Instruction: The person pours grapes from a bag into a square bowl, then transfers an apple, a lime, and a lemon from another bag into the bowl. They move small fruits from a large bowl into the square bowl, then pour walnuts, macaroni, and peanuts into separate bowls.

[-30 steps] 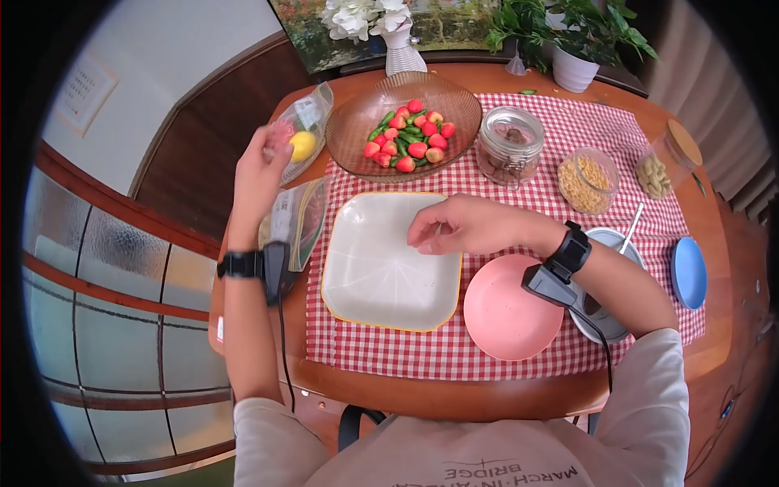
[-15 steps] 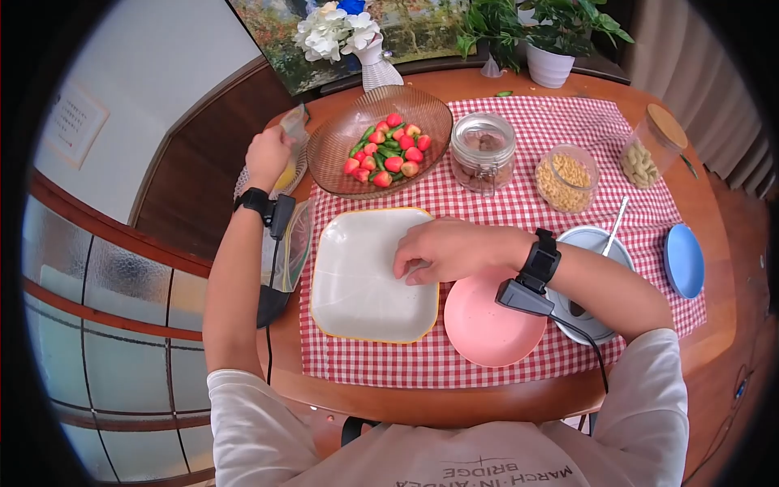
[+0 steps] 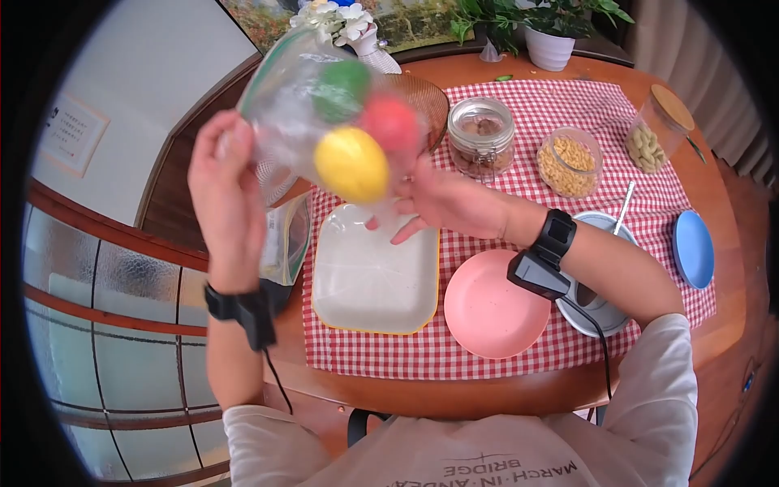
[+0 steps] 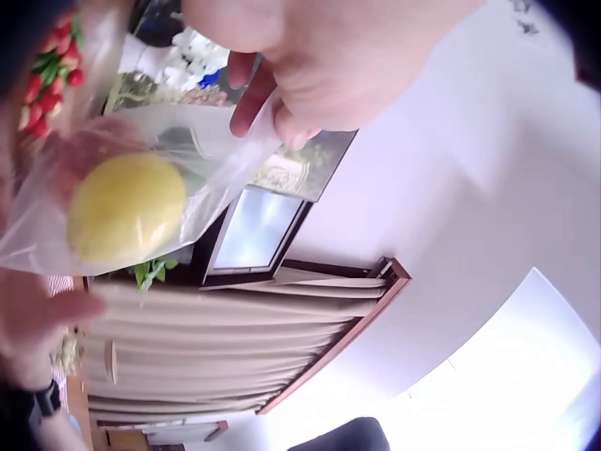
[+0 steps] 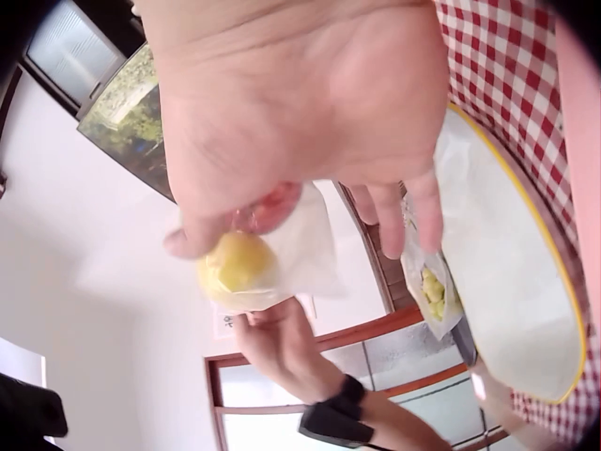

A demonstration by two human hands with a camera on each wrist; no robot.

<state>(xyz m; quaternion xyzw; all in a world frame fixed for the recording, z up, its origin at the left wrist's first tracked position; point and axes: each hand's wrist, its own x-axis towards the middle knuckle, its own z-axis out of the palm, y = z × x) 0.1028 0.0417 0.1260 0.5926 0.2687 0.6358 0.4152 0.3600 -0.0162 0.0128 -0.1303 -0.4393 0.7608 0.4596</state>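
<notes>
A clear plastic bag [image 3: 284, 114] hangs in the air over the back left of the table, blurred. Inside are a yellow lemon-like fruit [image 3: 352, 165], a red item [image 3: 393, 122] and a green one [image 3: 341, 89]. My left hand [image 3: 227, 195] pinches the bag's edge between thumb and fingers, also seen in the left wrist view, where the yellow fruit [image 4: 128, 209] shows through the film. My right hand [image 3: 458, 199], fingers spread and palm turned up, is at the bag's lower right side, above the white tray [image 3: 375, 276]; whether it touches the bag is unclear.
Behind the bag is a partly hidden brown glass bowl [image 3: 434, 105]. A lidded jar [image 3: 481, 138], a container of yellow kernels [image 3: 570, 162] and a cork-lidded jar [image 3: 659, 126] stand rightward. Nearer are a pink plate [image 3: 497, 303], a grey bowl [image 3: 596, 321] and a blue dish [image 3: 693, 250]. Another bag [image 3: 286, 239] lies left.
My left hand has lifted the bag from beside the glass bowl and brought it up and rightward. My right hand has risen from over the tray toward the bag, its fingers now spread.
</notes>
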